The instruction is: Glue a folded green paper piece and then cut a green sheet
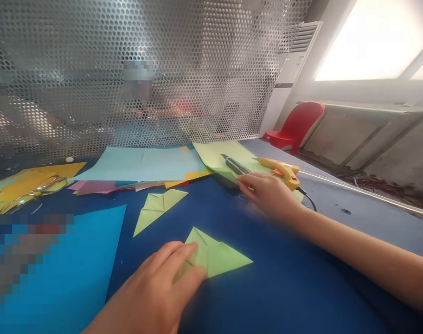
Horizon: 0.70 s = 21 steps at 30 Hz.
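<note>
Left hand flat on folded paper

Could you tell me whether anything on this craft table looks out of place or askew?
The glasses lie on the yellow sheets at far left, and the coloured paper stack is fanned unevenly. Nothing looks spilled or damaged.

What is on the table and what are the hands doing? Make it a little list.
left hand: presses on a folded green paper
right hand: reaches to a dark tool, touching or not unclear
beside it: yellow glue gun
also: second green fold, blue sheet, glasses
behind: metal mesh screen
</note>
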Tool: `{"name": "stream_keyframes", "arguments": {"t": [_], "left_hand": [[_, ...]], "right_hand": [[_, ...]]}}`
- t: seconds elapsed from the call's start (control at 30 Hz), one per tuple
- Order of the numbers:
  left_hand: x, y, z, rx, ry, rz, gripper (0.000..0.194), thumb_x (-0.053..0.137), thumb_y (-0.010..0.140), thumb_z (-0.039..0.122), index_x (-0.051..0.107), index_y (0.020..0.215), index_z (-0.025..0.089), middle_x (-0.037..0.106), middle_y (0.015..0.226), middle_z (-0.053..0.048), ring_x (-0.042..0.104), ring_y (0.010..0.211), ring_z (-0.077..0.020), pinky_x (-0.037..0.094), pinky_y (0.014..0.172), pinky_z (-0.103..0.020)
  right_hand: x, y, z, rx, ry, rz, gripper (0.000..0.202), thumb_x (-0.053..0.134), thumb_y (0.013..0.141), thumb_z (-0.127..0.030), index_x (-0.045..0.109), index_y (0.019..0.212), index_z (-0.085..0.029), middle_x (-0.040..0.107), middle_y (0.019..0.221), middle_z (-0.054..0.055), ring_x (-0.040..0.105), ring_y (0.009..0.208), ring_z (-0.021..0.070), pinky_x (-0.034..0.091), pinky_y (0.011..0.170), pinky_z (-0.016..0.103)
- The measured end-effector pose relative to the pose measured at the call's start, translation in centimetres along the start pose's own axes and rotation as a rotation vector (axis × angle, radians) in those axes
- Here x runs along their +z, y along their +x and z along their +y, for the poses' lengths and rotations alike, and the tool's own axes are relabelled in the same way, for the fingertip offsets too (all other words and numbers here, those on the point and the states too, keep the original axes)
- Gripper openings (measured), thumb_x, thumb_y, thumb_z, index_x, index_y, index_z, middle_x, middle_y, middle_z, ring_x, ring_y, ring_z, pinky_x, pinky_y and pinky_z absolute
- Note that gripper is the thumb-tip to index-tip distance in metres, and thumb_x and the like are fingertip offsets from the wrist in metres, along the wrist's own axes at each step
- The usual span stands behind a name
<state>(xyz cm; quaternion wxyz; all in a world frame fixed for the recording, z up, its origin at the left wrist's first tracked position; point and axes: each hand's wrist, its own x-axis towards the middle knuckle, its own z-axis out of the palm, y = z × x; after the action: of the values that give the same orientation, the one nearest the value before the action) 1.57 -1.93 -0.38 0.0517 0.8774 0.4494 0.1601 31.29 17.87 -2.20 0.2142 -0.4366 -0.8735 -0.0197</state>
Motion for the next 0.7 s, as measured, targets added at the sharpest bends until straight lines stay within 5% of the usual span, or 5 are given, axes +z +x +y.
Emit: {"name": "stream_keyframes", "arguments": {"t": [0.2, 0.3, 0.4, 0.5, 0.7], "left_hand": [[0.7, -0.1, -1.2, -0.147, -0.156, 0.023, 0.046, 0.055, 0.100, 0.020, 0.052, 0.144, 0.034, 0.076, 0.130, 0.002, 0.075, 0.118, -0.0127, 0.061, 0.090, -0.018], [-0.1, 0.3, -0.7, -0.243, -0.222, -0.016, 0.035, 0.052, 0.102, 0.028, 0.058, 0.137, 0.033, 0.078, 0.104, 0.004, 0.077, 0.084, -0.0093, 0.060, 0.071, -0.013], [-0.8, 0.9, 0.1, -0.347, -0.256, -0.088, 0.020, 0.054, 0.102, 0.038, 0.070, 0.109, 0.030, 0.069, 0.073, 0.009, 0.061, 0.051, -0.0088, 0.050, 0.049, -0.013], [-1.5, 1.3, 0.5, -0.421, -0.251, -0.133, 0.028, 0.056, 0.101, 0.041, 0.064, 0.079, 0.027, 0.064, 0.062, 0.009, 0.057, 0.048, -0.0095, 0.039, 0.044, -0.014], [-2.2, 1.3, 0.3, -0.429, -0.128, -0.087, 0.027, 0.060, 0.098, 0.027, 0.057, 0.071, 0.025, 0.067, 0.064, 0.010, 0.061, 0.053, -0.0104, 0.042, 0.049, -0.015]], "right_hand": [[-0.5, 0.4, -0.2, 0.202, 0.095, 0.044, 0.025, 0.067, 0.106, -0.040, 0.071, 0.121, -0.020, 0.073, 0.122, 0.007, 0.072, 0.099, 0.0212, 0.064, 0.086, 0.039], [-1.0, 0.5, -0.4, 0.294, 0.152, 0.058, 0.026, 0.068, 0.106, -0.040, 0.071, 0.122, -0.019, 0.073, 0.122, 0.007, 0.072, 0.099, 0.0214, 0.064, 0.086, 0.040], [-1.6, 0.7, -0.5, 0.375, 0.206, 0.052, 0.027, 0.069, 0.105, -0.041, 0.071, 0.121, -0.019, 0.073, 0.120, 0.007, 0.073, 0.099, 0.0214, 0.064, 0.086, 0.040], [-2.0, 0.9, -0.4, 0.441, 0.255, 0.059, 0.028, 0.069, 0.105, -0.041, 0.070, 0.122, -0.018, 0.073, 0.120, 0.007, 0.073, 0.099, 0.0213, 0.064, 0.086, 0.041], [-2.3, 1.0, -0.5, 0.511, 0.339, 0.137, 0.030, 0.067, 0.106, -0.043, 0.070, 0.124, -0.018, 0.072, 0.121, 0.008, 0.073, 0.100, 0.0219, 0.063, 0.088, 0.042]]}}
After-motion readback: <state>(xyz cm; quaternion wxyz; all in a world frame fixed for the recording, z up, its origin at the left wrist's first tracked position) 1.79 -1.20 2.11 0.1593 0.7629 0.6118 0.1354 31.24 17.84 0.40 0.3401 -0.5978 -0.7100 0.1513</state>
